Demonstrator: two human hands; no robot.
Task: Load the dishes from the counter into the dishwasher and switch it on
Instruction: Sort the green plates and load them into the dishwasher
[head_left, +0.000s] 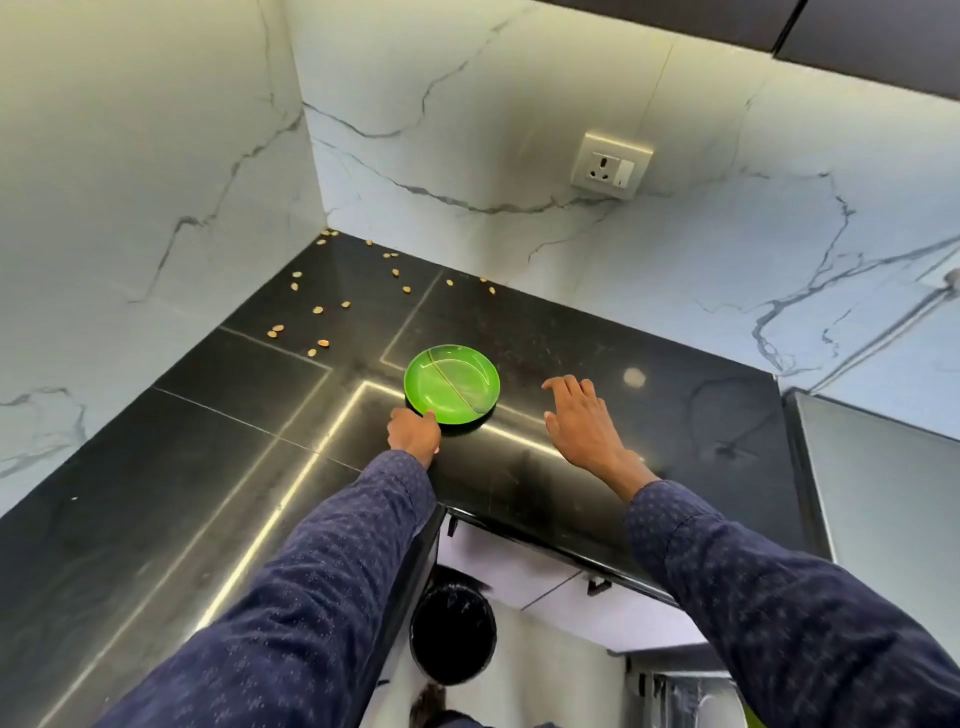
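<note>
Black stone counter (208, 467), marble-walled corner: one green plate (451, 384), seeds (311, 312) scattered behind it.

Item: shallow green plate, flat on the counter near its front edge. I judge it light, rigid, glossy, likely slippery. My left hand (414, 434) has its grip curled on the near rim; my right hand (582, 421) hovers beside it, fingers spread. Best hold: pinch the rim.
</note>
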